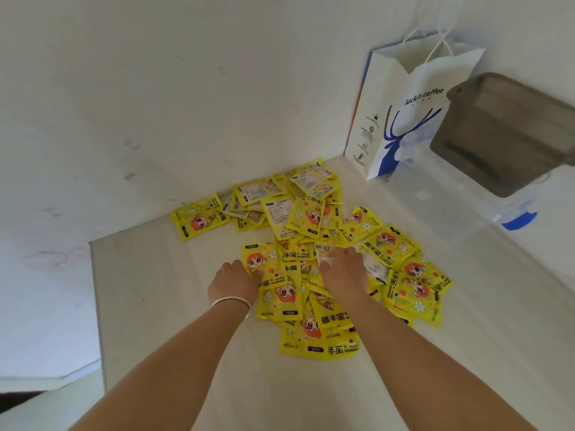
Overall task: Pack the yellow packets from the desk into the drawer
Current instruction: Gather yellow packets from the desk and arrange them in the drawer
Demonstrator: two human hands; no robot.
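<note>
- Yellow packets (pixel 311 259) lie in a loose, overlapping heap on the pale desk (pixel 174 306), spread from the back wall toward the person, some face up with the cartoon print, some showing the white label side.
- Left hand (pixel 233 279) rests at the near left edge of the heap, fingers spread flat and touching the nearest packets; it clamps nothing.
- Right hand (pixel 342 272) lies palm down on the middle of the heap, fingers apart and pressing on a packet, not closed round any.
- Step in hand, as I judge it: gathering. Both hands look set to rake packets together into a bundle; none seems packed yet, so the task looks to be at its start.
- Next move calls for drawing the two hands together so the slippery packets stack instead of sliding out, then lifting a bundle small enough to hold.
- No drawer shows in this view, so where the bundle must go cannot be told.
- White paper bag (pixel 413 110) with a blue deer print stands upright at the back right, near the far packets but apart from them.
- Grey tub (pixel 504 132) sits on a clear plastic box (pixel 448 206) to the right, just beside the bag.
- Nothing blocks the hands; the stray packet (pixel 199 220) at the far left lies a little off from the heap and may need a separate reach.
</note>
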